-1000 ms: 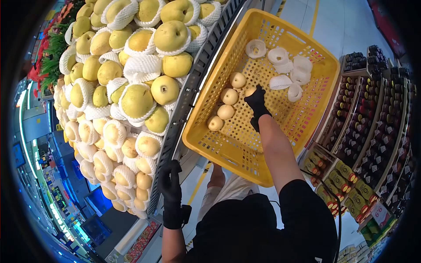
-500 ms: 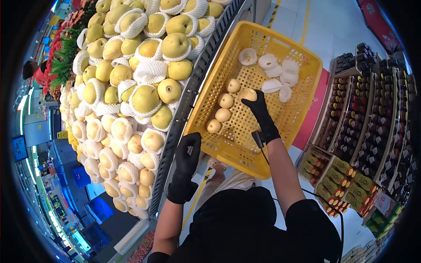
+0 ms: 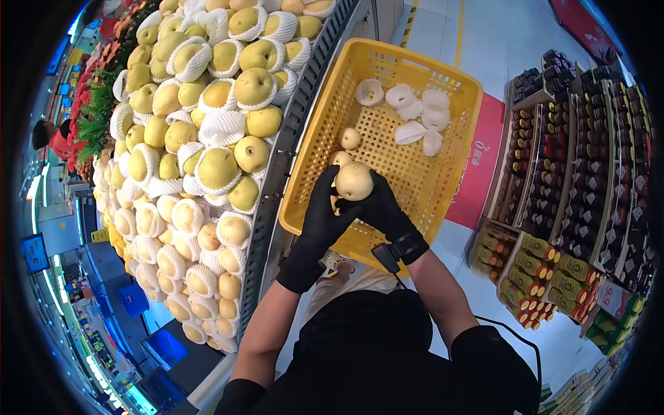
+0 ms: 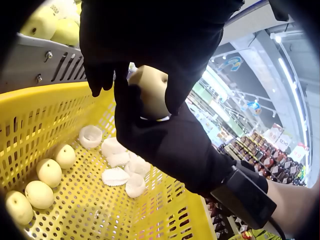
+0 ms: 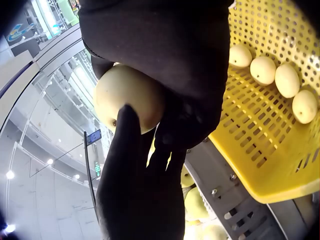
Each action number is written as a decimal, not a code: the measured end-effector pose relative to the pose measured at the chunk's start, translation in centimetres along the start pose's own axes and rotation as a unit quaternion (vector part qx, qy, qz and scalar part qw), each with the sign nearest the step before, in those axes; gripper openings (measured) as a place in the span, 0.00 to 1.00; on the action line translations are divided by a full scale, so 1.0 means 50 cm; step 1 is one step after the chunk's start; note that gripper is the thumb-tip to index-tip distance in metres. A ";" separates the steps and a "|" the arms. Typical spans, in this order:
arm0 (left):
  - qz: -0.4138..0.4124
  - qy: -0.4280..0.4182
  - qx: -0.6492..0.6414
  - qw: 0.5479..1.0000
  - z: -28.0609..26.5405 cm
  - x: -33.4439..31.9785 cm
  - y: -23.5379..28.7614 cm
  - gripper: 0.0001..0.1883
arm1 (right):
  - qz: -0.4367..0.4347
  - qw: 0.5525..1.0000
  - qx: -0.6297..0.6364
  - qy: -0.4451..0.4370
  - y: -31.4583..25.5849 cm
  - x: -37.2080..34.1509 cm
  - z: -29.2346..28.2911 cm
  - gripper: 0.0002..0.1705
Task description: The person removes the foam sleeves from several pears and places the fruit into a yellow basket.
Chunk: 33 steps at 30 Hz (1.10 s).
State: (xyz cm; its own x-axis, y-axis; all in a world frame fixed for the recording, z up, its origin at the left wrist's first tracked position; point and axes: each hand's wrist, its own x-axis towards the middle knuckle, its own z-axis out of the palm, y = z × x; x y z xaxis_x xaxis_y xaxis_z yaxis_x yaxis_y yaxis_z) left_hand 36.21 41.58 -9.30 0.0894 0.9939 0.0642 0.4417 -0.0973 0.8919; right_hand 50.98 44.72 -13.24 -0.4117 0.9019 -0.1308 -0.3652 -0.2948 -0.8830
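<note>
Both black-gloved hands hold one pale yellow pear (image 3: pixel 354 181) above the near left part of a yellow perforated basket (image 3: pixel 465 149). My left hand (image 3: pixel 320 220) grips its left side and my right hand (image 3: pixel 382 207) its right side. In the left wrist view the pear (image 4: pixel 152 92) is partly covered by fingers; in the right wrist view a thumb lies across the pear (image 5: pixel 125 95). Several bare pears (image 4: pixel 49 173) stand in a row along the basket's left side. White foam nets (image 4: pixel 115 176) lie at the basket's far end.
On the left, a sloping display (image 3: pixel 218 168) holds many pears in foam nets behind a grey slotted rail (image 3: pixel 275 160). Shelves of dark jars (image 3: pixel 588 180) stand at the right, with boxed goods (image 3: pixel 532 266) nearer. A red floor mat (image 3: pixel 482 155) lies beyond the basket.
The right hand has lifted a pear from the basket and moved it toward the body. My left hand has come up from beside the display rail and now grips the pear too.
</note>
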 end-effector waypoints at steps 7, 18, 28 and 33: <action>-0.052 0.065 0.022 0.996 0.007 0.004 -0.001 0.45 | 0.183 0.867 0.459 -0.058 0.049 0.001 0.017 0.33; -0.115 0.079 -0.006 0.990 -0.059 -0.065 -0.003 0.44 | 0.226 0.974 -0.017 0.030 0.177 0.191 -0.202 0.14; -0.200 0.114 -0.057 0.972 -0.104 -0.149 -0.015 0.44 | 0.056 0.835 -0.508 0.205 0.269 0.438 -0.487 0.44; -0.195 0.156 -0.070 0.966 -0.124 -0.171 0.008 0.44 | 0.023 0.796 -0.562 0.226 0.345 0.480 -0.565 0.40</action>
State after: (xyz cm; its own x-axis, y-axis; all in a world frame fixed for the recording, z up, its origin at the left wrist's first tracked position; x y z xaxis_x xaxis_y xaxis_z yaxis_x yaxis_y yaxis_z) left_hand 30.10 33.35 -6.73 -0.3426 0.9227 -0.1764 0.2604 0.2737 0.9259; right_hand 58.39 70.19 -44.34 0.0319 0.9946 -0.0990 0.7224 -0.0914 -0.6854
